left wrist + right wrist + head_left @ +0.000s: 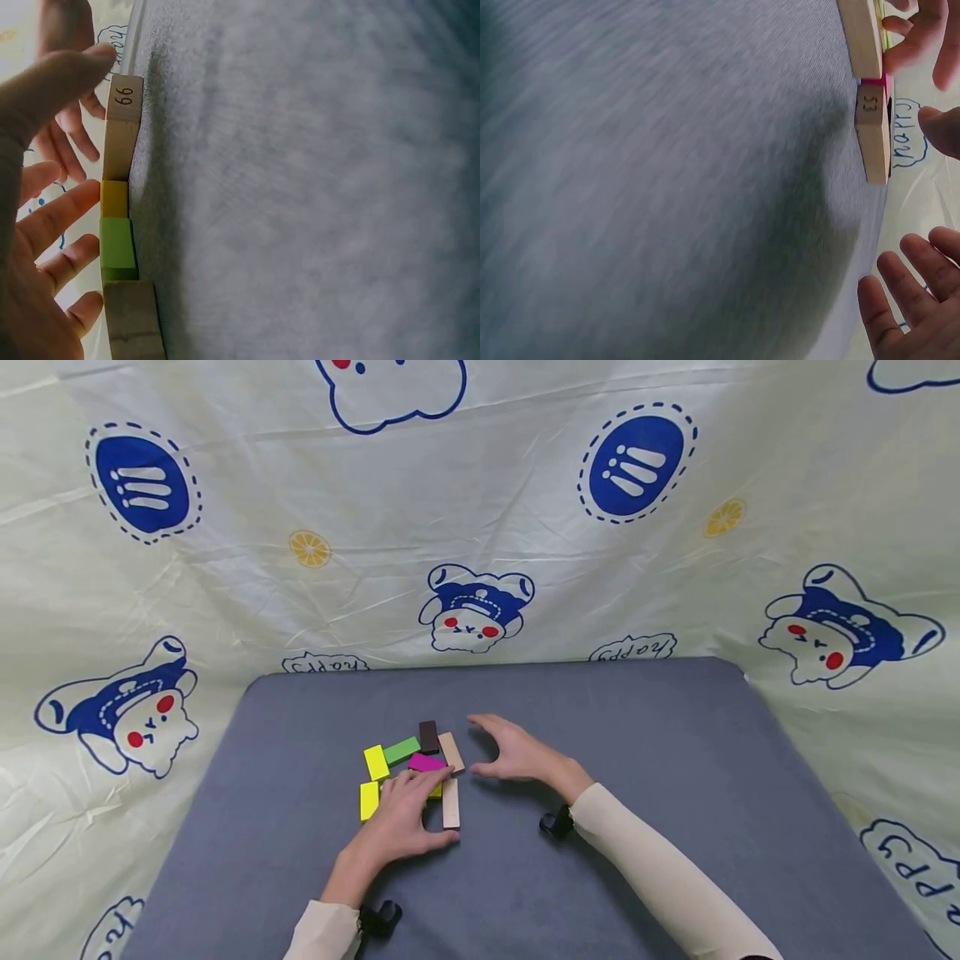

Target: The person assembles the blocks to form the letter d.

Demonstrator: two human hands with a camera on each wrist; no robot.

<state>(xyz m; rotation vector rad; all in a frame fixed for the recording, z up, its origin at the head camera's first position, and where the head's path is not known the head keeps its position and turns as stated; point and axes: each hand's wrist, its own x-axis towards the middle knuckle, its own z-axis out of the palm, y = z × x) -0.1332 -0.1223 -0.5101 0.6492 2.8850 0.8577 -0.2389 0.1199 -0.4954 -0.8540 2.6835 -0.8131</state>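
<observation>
Wooden blocks lie close together on the bench in the head view, partly beneath the fingers of the left hand. Those fingers are spread over the group, the thumb beside one end of the near plain block; whether they press on anything I cannot tell. The right hand has thumb and fingers wide apart, nothing between them, with the far plain block just beyond their tips. I would steady the group lightly with the left fingers and keep the right ones low and level, so no neighbour gets knocked. "Happy" reads on the patterned cloth behind.

In the left wrist view, a block end just below the thumb tip carries 99, or 66 if read the other way up. A yellow block and a green block lie beside the parted fingertips.

In the right wrist view, what looks like 53 marks the far plain block, near the right thumb; the spread fingers hold nothing.
</observation>
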